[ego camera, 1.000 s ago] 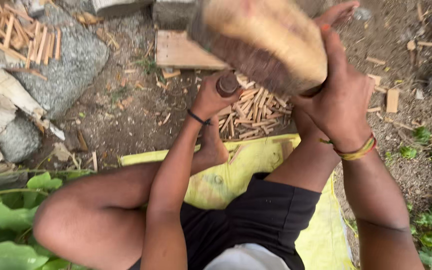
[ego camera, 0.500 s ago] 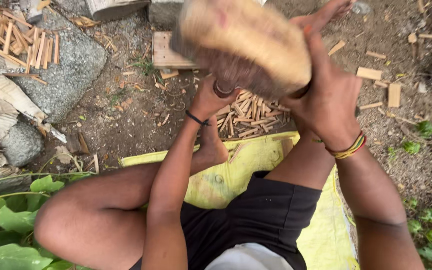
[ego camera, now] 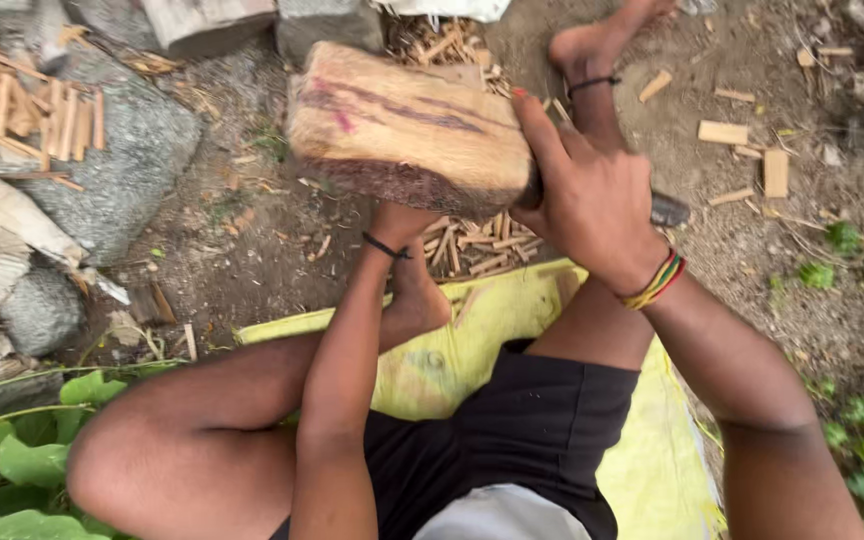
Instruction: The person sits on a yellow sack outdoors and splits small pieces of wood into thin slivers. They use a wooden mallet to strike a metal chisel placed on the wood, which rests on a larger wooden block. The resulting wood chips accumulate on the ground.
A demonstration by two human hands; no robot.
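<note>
Ground (ego camera: pixel 252 240): bare brown soil, strewn with chips and twigs; green leaves at the near left and right edges.
Person: seated on the ground, seen from above; black shorts, left knee bent out to the near left, right leg stretched far, with a dark band at the ankle.
Sheet (ego camera: pixel 512 320): yellow, spread under the legs, creased, reaching from the centre to the near right.
Rocks (ego camera: pixel 122 170): grey, rough, at the far left; a flat slab and a block at the far edge.
Log (ego camera: pixel 407 125): thick, short, pale wood with a purplish streak on top and dark bark below; held raised and level at the far centre, above the pile of sticks.
Right hand (ego camera: pixel 587 200): wrapped around the right end of the log, fingers over the top; striped bands at the wrist.
Left hand (ego camera: pixel 402 222): lifted under the log and mostly hidden by it; what is gripped, and how wide the fingers are, cannot be told. A dark band is worn at the wrist.
Sticks (ego camera: pixel 472 245): short split pieces heaped on the soil just below the log, by the left foot.
Stick bundle (ego camera: pixel 37 110): laid side by side on the far-left rock.
Wood offcuts (ego camera: pixel 742 150): small flat pieces scattered at the far right.
</note>
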